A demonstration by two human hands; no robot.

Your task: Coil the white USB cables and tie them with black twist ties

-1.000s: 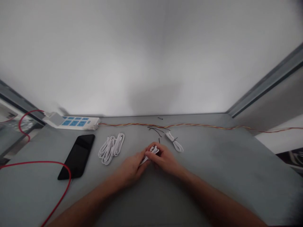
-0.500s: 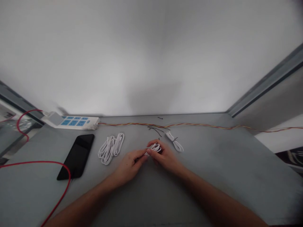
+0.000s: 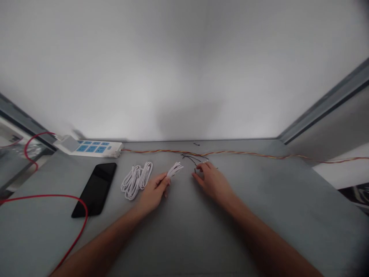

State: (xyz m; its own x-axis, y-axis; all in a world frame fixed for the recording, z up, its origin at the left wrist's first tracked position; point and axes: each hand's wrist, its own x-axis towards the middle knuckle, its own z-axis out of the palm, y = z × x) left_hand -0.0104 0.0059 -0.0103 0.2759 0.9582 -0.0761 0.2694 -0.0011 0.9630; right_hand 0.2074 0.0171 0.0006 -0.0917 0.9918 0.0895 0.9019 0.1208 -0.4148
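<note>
My left hand [image 3: 154,192] pinches a coiled white cable [image 3: 174,169], whose loops stick out to the right past the fingertips. Over the grey tabletop, my right hand [image 3: 212,181] has thumb and fingers apart and holds nothing I can see. Its fingertips are close to several thin black twist ties [image 3: 190,157] lying loose. The tied white cable bundle on that side is almost wholly hidden under this hand. Left of my left hand lie more coiled white cables [image 3: 135,181], side by side.
A black phone [image 3: 95,190] lies at the left, with a red cable [image 3: 83,204] crossing its lower end. Behind it sits a white power strip [image 3: 99,149] with a plugged-in adapter. A twisted red-yellow cord [image 3: 245,152] runs along the back by the white wall [image 3: 184,77].
My right hand has let go of the white cable and moved right, over the tied bundle, near the twist ties. My left hand keeps the cable and has shifted slightly left.
</note>
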